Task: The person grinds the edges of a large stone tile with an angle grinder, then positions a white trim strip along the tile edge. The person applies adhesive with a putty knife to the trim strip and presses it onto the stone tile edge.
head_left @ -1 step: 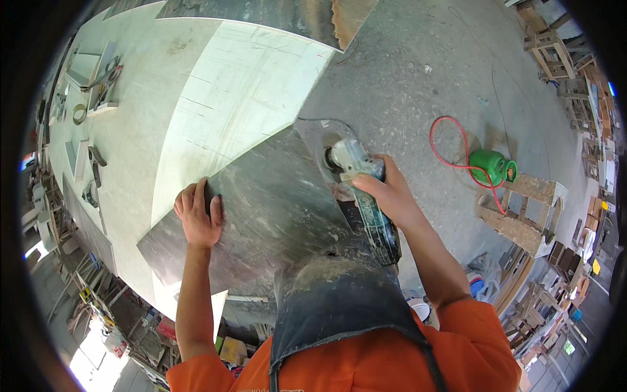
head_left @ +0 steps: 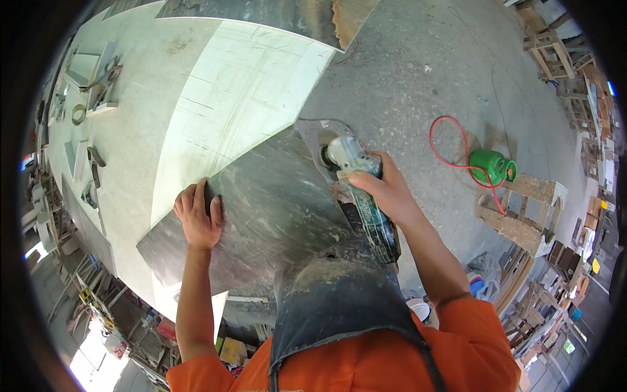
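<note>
My right hand [head_left: 386, 189] is closed round the body of an angle grinder [head_left: 369, 208], whose worn, greenish casing runs from its head down towards my apron. Its dark disc end points left, close to the right edge of a dark grey, veined stone slab [head_left: 281, 189]. Whether the disc touches the slab I cannot tell. On the slab's upper left edge rests my left hand [head_left: 198, 215], fingers stretched out and thumb apart. A pale, scratched board [head_left: 241, 91] lies beneath and beyond the slab.
A green gas cylinder [head_left: 486, 166] with a red hose [head_left: 447, 119] stands at the right, beside a rough wooden stand [head_left: 513, 219]. Another dark slab [head_left: 255, 16] lies at the far end. On the left are a tape roll [head_left: 78, 115] and white offcuts.
The grinder's head has shifted slightly to the left and away from me, and my right hand with it. My left hand and the slab have stayed in place.
</note>
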The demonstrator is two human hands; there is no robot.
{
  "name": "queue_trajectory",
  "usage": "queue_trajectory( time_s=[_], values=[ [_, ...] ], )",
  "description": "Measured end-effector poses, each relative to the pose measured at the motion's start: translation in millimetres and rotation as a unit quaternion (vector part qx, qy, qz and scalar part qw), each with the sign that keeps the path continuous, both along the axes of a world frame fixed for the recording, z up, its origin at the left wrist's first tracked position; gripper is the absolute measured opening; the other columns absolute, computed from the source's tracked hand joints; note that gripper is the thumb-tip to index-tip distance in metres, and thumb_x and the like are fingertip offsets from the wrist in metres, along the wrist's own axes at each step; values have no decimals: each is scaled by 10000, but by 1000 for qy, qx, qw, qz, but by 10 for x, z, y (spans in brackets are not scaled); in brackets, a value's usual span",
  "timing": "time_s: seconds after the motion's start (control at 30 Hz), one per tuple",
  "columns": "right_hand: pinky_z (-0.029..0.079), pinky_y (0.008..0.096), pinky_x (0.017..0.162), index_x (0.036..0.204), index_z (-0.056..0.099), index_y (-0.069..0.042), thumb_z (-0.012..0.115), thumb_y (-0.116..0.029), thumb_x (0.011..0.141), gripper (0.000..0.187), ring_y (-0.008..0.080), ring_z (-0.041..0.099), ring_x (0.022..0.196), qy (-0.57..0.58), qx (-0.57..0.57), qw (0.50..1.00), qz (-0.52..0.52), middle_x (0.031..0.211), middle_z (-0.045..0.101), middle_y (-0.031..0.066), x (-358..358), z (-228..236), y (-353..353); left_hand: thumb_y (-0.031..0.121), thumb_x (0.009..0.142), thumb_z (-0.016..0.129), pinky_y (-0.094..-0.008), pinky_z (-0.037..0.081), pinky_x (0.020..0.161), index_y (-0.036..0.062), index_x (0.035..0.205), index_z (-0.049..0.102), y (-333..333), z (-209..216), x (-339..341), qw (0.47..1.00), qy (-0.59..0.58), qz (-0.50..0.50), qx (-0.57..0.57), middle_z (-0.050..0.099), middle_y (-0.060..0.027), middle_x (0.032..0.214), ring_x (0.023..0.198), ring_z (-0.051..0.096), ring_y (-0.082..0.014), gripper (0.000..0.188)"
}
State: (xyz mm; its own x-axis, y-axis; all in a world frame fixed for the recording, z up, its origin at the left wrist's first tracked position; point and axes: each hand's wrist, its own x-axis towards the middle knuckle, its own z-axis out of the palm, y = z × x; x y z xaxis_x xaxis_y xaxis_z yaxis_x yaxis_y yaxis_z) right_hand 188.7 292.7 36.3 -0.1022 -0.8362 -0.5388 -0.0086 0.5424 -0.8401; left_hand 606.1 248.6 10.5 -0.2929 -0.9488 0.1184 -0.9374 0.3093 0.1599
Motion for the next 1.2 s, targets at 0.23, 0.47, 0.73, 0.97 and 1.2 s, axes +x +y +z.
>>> queue_trajectory(
  time_s=[0.23,0.47,0.73,0.97,1.2],
  values=[
    [517,355,891,1338,497,97,804,-335,849,721,229,650,1018,1,28,1000,2,1097,669,177,227,226,-341,340,983,603,-485,330,1101,55,1407,592,-3,-28,-24,1000,13,-7,-3,566,-136,1307,1234,477,-354,511],
    [534,384,834,1334,490,100,798,-438,828,800,238,655,991,77,7,996,32,1121,654,200,262,51,-403,298,982,594,-477,339,1093,39,1404,592,10,33,-44,1000,20,-5,0,575,-160,1293,1226,490,-366,495],
    [539,375,823,1324,479,121,809,-426,827,810,254,669,991,76,34,996,40,1088,658,214,315,213,-444,335,985,607,-478,334,1097,53,1406,595,16,20,-25,1000,17,-10,-6,576,-133,1301,1219,493,-349,507],
    [512,395,932,1350,456,99,817,-462,817,853,281,664,1073,130,26,989,60,1121,677,240,172,106,45,335,987,600,-479,331,1098,56,1401,601,-4,16,-38,1000,12,-13,-12,578,-127,1308,1229,488,-359,500],
    [471,355,993,1377,450,42,807,-357,858,745,197,607,1106,119,59,989,62,1160,672,160,100,210,741,333,996,586,-493,334,1095,44,1396,600,-8,-34,18,999,7,-29,-23,579,-171,1317,1225,488,-381,494]
  ],
)
